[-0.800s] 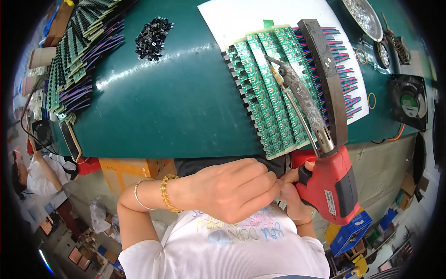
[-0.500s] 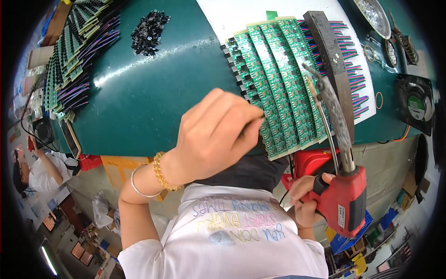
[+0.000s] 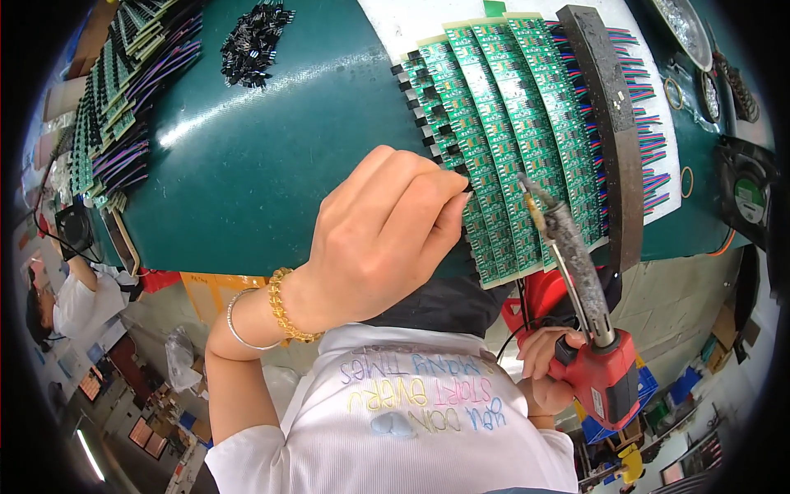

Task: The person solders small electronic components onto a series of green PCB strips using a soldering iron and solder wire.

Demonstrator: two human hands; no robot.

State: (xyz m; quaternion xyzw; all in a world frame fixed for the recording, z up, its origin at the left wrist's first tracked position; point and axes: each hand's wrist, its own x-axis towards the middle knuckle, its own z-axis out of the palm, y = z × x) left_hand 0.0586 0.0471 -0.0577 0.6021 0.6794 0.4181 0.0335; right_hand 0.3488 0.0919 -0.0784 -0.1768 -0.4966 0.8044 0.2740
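Several green circuit boards lie side by side in long strips, with small black components along the left edge. My left hand is closed in a pinch at that edge, with a small black component showing at its fingertips. My right hand grips a red soldering gun near the table's front edge. The gun's tip points up and left over the middle strips, a short way right of my left fingertips; whether it touches a board I cannot tell.
A dark bar lies across the boards' coloured wires on a white sheet. Loose black components are heaped at the back; wired boards are stacked far left. A fan and metal dish stand right.
The soldering gun's tip has come down and left, toward my left fingertips. My left hand has barely moved and keeps its pinch. The boards appear slightly further right in view.
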